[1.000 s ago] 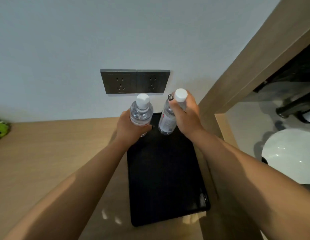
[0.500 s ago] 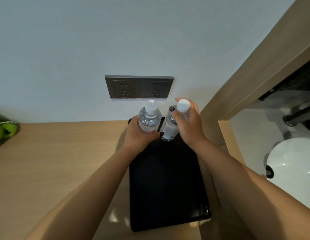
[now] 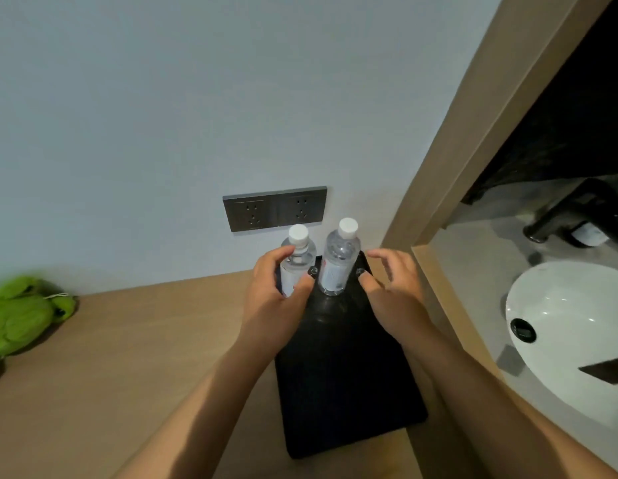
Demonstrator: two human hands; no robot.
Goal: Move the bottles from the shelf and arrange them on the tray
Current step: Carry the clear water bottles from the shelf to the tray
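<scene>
Two clear water bottles with white caps stand upright at the far end of a black tray [image 3: 349, 392] on the wooden counter. My left hand [image 3: 273, 299] still wraps round the left bottle [image 3: 295, 257], thumb on its right side. The right bottle [image 3: 338, 261] stands free on the tray. My right hand [image 3: 393, 288] hovers just to the right of it, fingers spread and loosely bent, touching nothing. The shelf itself is out of view.
A double wall socket [image 3: 275, 208] sits on the white wall just behind the bottles. A green soft toy [image 3: 24, 312] lies at the counter's left. A wooden partition [image 3: 449, 188] borders the tray's right; beyond it are a white basin [image 3: 573, 330] and a dark tap [image 3: 577, 216].
Both bottles came down onto the far end of the tray. My right hand let go of its bottle and drew back to the right; my left hand keeps its hold.
</scene>
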